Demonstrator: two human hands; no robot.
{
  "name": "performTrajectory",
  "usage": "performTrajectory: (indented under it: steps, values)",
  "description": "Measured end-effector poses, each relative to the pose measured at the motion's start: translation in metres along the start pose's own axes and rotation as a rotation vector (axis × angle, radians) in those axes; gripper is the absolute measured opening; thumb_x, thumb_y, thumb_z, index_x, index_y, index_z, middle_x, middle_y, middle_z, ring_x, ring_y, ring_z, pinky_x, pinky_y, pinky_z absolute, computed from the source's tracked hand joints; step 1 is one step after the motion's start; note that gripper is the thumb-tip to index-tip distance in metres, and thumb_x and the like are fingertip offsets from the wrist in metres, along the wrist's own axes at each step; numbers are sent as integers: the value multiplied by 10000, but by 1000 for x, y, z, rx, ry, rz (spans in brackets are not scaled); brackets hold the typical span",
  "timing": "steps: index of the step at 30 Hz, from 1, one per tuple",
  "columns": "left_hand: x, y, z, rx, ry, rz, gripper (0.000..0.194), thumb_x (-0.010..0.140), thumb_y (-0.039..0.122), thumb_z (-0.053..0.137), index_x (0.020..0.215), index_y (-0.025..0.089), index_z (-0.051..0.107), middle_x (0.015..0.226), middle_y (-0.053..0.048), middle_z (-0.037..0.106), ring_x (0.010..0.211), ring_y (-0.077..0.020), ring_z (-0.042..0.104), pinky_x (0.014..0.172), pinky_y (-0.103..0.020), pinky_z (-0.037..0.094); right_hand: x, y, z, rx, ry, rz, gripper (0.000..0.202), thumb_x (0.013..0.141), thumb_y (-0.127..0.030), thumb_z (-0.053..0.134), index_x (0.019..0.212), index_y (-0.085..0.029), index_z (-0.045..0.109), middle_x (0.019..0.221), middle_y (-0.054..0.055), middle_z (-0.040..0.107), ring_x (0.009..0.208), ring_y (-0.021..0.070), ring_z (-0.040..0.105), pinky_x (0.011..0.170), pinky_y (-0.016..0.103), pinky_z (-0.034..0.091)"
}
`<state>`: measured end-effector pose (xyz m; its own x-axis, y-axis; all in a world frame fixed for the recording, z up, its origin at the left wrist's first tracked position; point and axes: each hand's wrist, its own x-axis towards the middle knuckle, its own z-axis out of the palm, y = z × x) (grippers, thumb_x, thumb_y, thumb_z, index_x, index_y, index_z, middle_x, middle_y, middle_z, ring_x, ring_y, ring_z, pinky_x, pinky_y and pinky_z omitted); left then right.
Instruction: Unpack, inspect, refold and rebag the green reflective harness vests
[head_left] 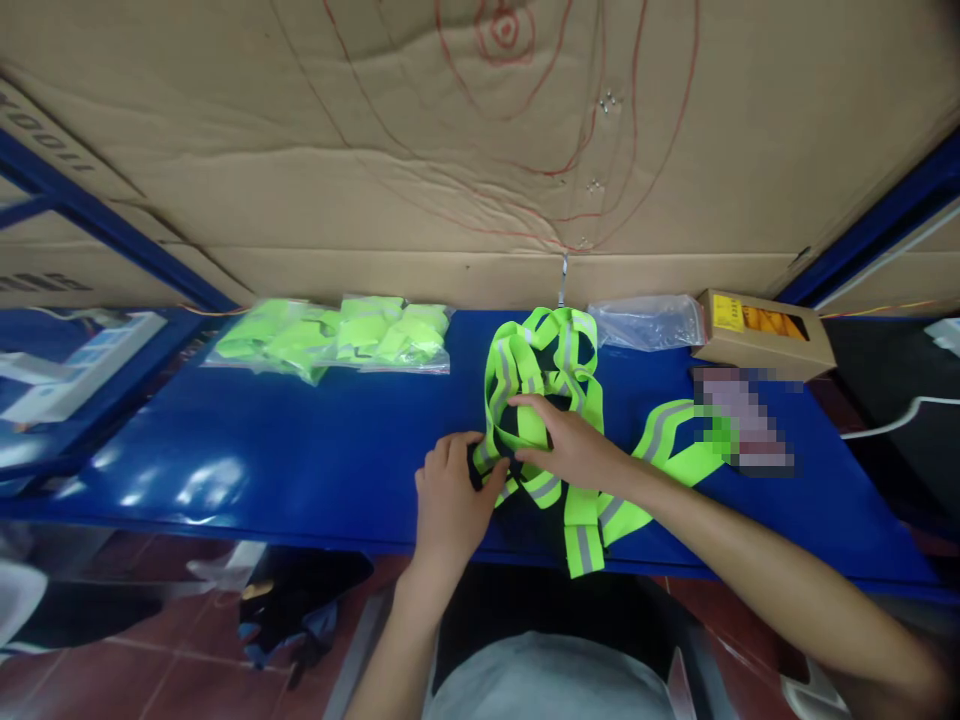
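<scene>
Neon-green straps (532,428) with grey stripes, loosely looped on the blue table (337,440), one end over the near edge

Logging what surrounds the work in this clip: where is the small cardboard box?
In the head view, the small cardboard box stands toward the right, at the back of the blue table, just right of the clear plastic bag.

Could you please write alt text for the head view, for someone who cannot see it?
A person's left hand and right hand touch grey-striped green straps on a blue table. Along the back are bagged green bundles to the left, and a clear bag and a box to the right.
</scene>
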<state>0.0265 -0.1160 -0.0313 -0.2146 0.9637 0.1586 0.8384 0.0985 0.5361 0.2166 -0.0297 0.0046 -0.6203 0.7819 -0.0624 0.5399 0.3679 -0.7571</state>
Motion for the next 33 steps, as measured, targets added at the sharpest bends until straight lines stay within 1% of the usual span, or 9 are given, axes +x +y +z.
performTrajectory:
  steps: [6, 10, 14, 18, 20, 24, 28, 31, 33]
  values:
    - [-1, 5, 8, -796, 15, -74, 686, 857, 264, 734, 1423, 304, 350, 1109, -39, 614, 979, -203, 737, 786, -310, 574, 8, 15, 15, 143, 103, 81, 604, 1004, -190, 471, 1563, -266, 255, 745, -55, 554, 582, 158, 571, 529, 273, 442]
    - [1, 17, 7, -1122, 93, -136, 815, 792, 263, 812, 1418, 381, 303, 1205, -21, 568, 1010, -216, 767, 871, -351, 614, 11, 16, 19, 295, 119, 78, 718, 994, -180, 443, 1611, -261, 85, 851, -25, 622, 626, 152, 606, 556, 270, 484]
    - [1, 18, 6, -1148, 149, -196, 806, 813, 276, 814, 1430, 375, 305, 1294, -59, 585, 1011, -217, 771, 937, -397, 607, 7, 12, 9, 225, 139, 79, 742, 1002, -186, 388, 1636, -223, 4, 767, -31, 614, 564, 165, 571, 558, 282, 470]
    - [-4, 11, 8, -1003, 224, -155, 711, 859, 270, 782, 1420, 331, 348, 1313, -92, 606, 939, -177, 771, 857, -318, 615, 0, 6, -12, -251, 165, 72, 690, 998, -185, 389, 1646, -170, 154, 647, -8, 617, 547, 212, 593, 647, 354, 496]
    - [-7, 9, 9, -912, 239, -108, 655, 893, 271, 747, 1420, 309, 359, 1335, -115, 601, 916, -161, 764, 833, -296, 614, -2, 3, -21, -315, 200, 85, 632, 994, -182, 378, 1611, -162, 246, 695, 29, 676, 573, 233, 626, 674, 383, 511]
    - [-8, 6, 11, -831, 226, -43, 587, 925, 266, 701, 1413, 286, 377, 1360, -130, 578, 911, -147, 752, 876, -307, 612, 2, 1, -29, 168, 79, 88, 522, 994, -185, 378, 1512, -217, 316, 1005, 74, 759, 731, 207, 711, 701, 358, 566]
    - [-7, 4, 14, -857, 230, -31, 610, 901, 263, 724, 1409, 295, 388, 1407, -125, 527, 1038, -181, 740, 929, -330, 606, 8, 1, -33, 698, -93, 159, 464, 1010, -300, 478, 1464, -258, 391, 1234, 84, 702, 945, 205, 728, 794, 353, 588]
    - [-6, 2, 10, -985, 217, -77, 704, 830, 224, 789, 1400, 334, 391, 1487, -110, 468, 1170, -220, 707, 975, -345, 592, 11, 4, -35, 1023, -94, 254, 436, 1056, -500, 429, 1372, -220, 537, 1230, 104, 695, 905, 199, 697, 797, 341, 570]
    - [-5, -1, 5, -1083, 199, -136, 776, 767, 185, 833, 1389, 363, 405, 1530, -95, 439, 1220, -240, 687, 985, -348, 585, 13, 8, -35, 1180, -107, 337, 457, 1068, -521, 403, 1310, -184, 595, 1146, 115, 726, 829, 181, 672, 771, 316, 556]
